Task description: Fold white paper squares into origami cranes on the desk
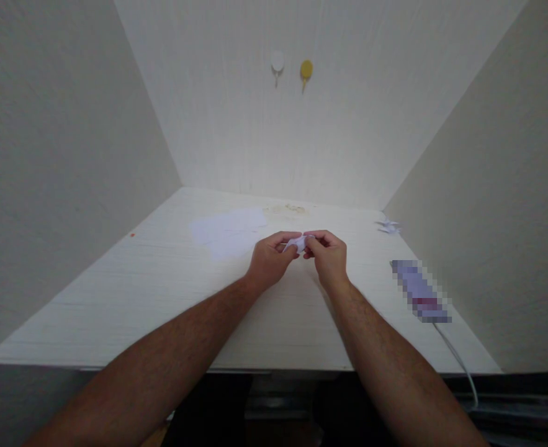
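Between my two hands is a small folded piece of white paper (296, 244), held just above the table. My left hand (270, 257) pinches its left side with thumb and fingers. At the right end, the thumb and forefinger of my right hand (329, 253) are closed on the same paper. The fingertips of both hands nearly meet, and they cover part of the folds. Flat white paper sheets (229, 231) lie on the table to the left, beyond my left hand.
The white table (162, 310) is walled on three sides. Folded paper pieces (388, 226) lie at the back right. Nearer stands a blurred-out flat device (420, 290), its cable (457, 357) running over the front edge. White (277, 62) and yellow hooks (306, 69) are on the back wall.
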Available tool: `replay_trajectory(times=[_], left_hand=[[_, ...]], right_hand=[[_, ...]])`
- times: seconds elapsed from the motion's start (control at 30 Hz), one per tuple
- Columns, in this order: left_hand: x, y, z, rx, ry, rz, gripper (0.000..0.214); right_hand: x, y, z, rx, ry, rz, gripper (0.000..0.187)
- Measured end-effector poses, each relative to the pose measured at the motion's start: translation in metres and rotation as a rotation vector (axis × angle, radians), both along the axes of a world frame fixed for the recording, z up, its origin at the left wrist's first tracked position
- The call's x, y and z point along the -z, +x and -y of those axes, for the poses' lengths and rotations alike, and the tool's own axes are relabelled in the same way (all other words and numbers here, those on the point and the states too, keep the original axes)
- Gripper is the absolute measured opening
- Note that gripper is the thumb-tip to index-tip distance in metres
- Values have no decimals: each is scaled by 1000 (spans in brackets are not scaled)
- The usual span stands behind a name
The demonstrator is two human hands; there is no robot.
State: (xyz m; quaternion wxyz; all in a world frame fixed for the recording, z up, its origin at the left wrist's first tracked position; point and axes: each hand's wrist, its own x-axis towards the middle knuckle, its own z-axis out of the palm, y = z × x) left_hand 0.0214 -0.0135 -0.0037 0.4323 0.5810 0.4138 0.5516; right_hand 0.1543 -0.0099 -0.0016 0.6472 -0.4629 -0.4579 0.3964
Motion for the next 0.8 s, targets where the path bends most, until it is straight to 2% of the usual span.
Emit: replay_trajectory(times=[0.23,0.37,0.63,0.8], left_hand=[[2,0,2,-2,46,-79,28],[2,-2,2,35,9,-52,30],[-6,-22,-5,304,-162,175,42],[-8,-29,-7,381,-183,197,44]], right_hand=[[-1,1,1,-3,22,-24,14],[-3,4,1,-62,42,13,16],[-14,23,3,-337,39,127,16],[-13,31,2,-443,89,143,22]])
